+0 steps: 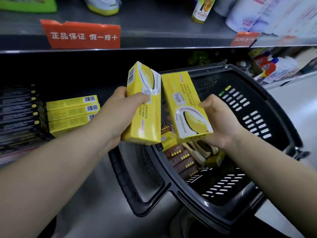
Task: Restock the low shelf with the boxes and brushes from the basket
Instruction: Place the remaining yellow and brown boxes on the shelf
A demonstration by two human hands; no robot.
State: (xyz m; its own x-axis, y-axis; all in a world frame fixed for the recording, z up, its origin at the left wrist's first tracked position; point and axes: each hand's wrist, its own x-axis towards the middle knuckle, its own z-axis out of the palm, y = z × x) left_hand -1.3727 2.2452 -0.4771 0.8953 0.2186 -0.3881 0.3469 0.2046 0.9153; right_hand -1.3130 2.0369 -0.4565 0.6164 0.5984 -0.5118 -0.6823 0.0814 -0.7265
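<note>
My left hand (118, 114) grips a yellow box (145, 121) upright, thumb across its front. My right hand (217, 124) holds a second yellow box (183, 103) from below, thumb on its right edge. Both boxes hang above the black basket (257, 127), which sits on the floor. Inside the basket lie brown boxes (181, 160), another yellow box (169, 140) and wooden-handled brushes (200, 152). On the low shelf, three yellow boxes (72, 112) are stacked flat next to a row of black boxes (18, 112).
The upper shelf edge (154, 40) carries a red label (82, 36) and overhangs the low shelf. Bottles (199, 9) and white packs (253, 12) stand on it. More bottles (269, 69) sit at the far right. Grey floor (96, 194) lies below.
</note>
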